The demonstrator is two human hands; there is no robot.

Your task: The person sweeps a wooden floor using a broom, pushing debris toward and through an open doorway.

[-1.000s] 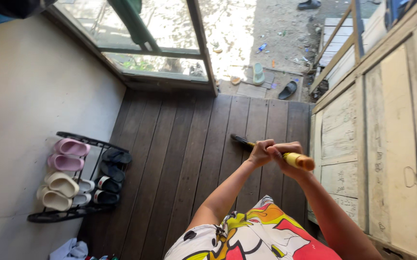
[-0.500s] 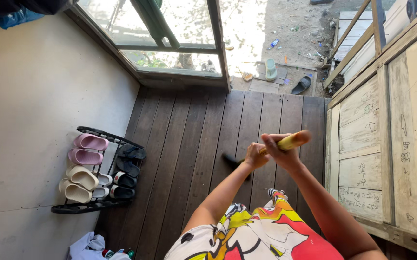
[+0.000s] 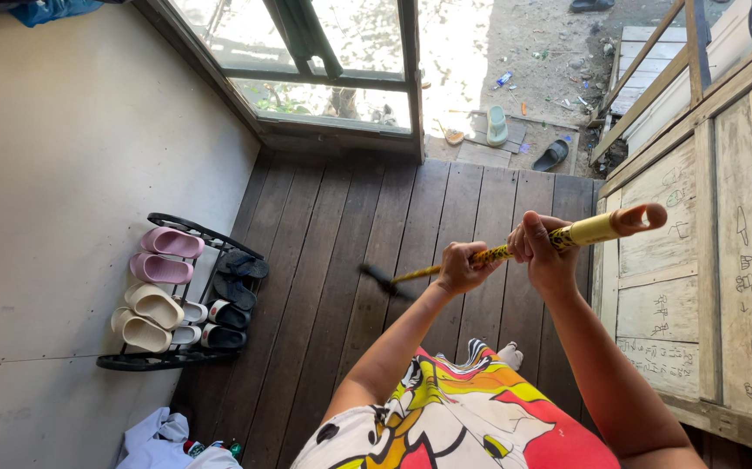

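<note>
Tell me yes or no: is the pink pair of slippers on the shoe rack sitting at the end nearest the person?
No: the pink slippers sit at the far end of the shoe rack, with the cream slippers at the end nearest the person.

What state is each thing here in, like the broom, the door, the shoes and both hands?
Broom: gripped in both hands, slanted, low end blurred over the floor.
Left hand: fingers closed on the broom, lower down.
Right hand: fingers closed on the broom, near the top.
Door: open.
Shoe rack: against the wall, filled with sandals.
Green sandal: lying outside on the ground.
</note>
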